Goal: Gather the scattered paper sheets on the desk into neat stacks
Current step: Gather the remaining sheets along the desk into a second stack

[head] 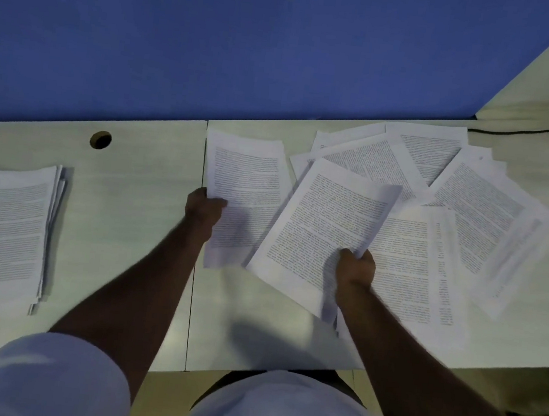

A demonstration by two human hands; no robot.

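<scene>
**Two hands, two sheets of paper**

A person stands at a pale desk (127,225) with a blue wall (218,30) behind it. The left hand (204,207) holds a sheet (245,184) by its left edge, with the thumb on top and the fingers curled under. This sheet sits near the middle of the desk, just right of the seam.

The right hand (355,266) pinches a second sheet (329,221) at its right edge, near the bottom corner. This sheet is tilted, and its left corner lies over the first sheet.

More loose sheets (455,201) lie spread out to the right. They cross over each other at many angles. All of them have lines of small print.

Far to the left there is a tidy stack of paper (4,228), well apart from the mess. A round hole (100,139) is cut in the desk behind that stack. A dark cable (531,131) runs along the back right corner.
</scene>
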